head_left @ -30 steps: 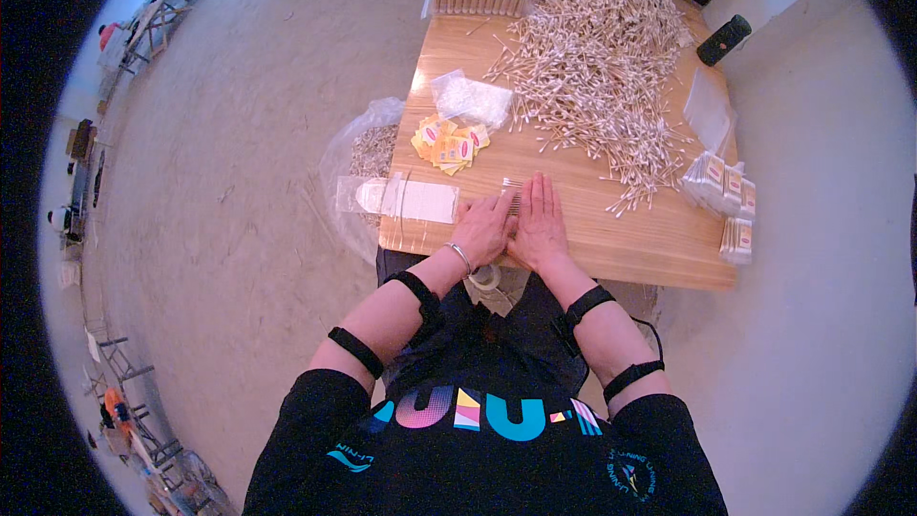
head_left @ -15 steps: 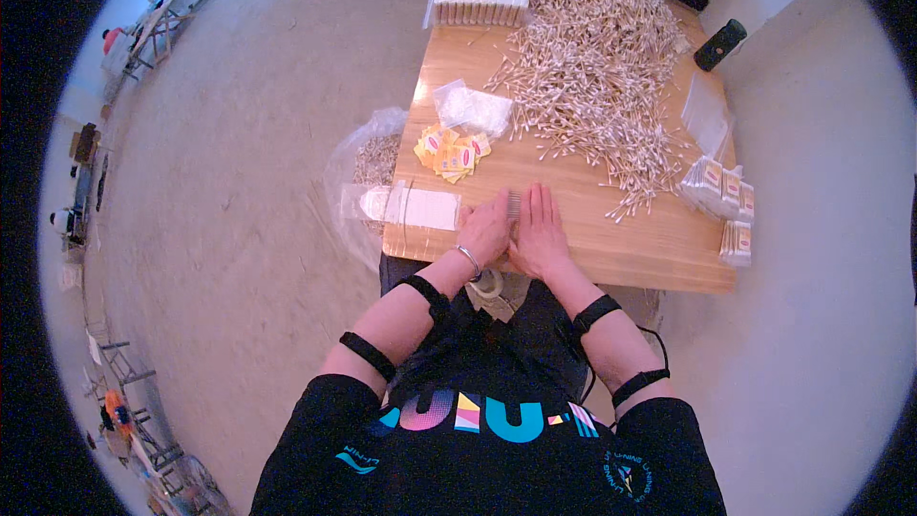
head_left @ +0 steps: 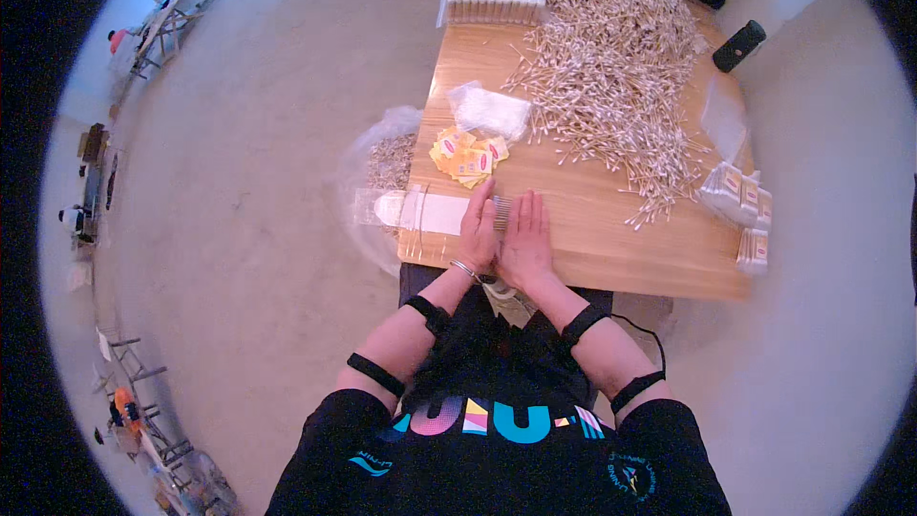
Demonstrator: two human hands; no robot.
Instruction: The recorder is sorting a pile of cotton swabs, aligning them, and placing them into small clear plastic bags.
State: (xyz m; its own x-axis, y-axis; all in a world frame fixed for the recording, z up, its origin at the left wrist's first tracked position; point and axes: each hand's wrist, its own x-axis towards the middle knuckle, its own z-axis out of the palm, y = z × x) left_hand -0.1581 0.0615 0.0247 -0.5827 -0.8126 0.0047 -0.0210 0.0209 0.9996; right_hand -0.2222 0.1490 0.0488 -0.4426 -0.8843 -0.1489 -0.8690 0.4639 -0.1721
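Both hands have slid forward on the desk (head_left: 611,248) since a moment ago: left hand (head_left: 478,229) and right hand (head_left: 525,244) lie flat, side by side, pressing a small row of pale cotton swabs (head_left: 503,208) near the front edge.

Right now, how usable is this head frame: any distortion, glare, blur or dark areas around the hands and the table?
Head view: strong fisheye bend, so the wooden table edges curve and a black ring cuts off the corners. Light is even and soft, no harsh glare. The left hand and right hand sit near centre, fairly sharp. The cotton swab pile blends into a pale mass; floor clutter near the left rim is small and smeared.
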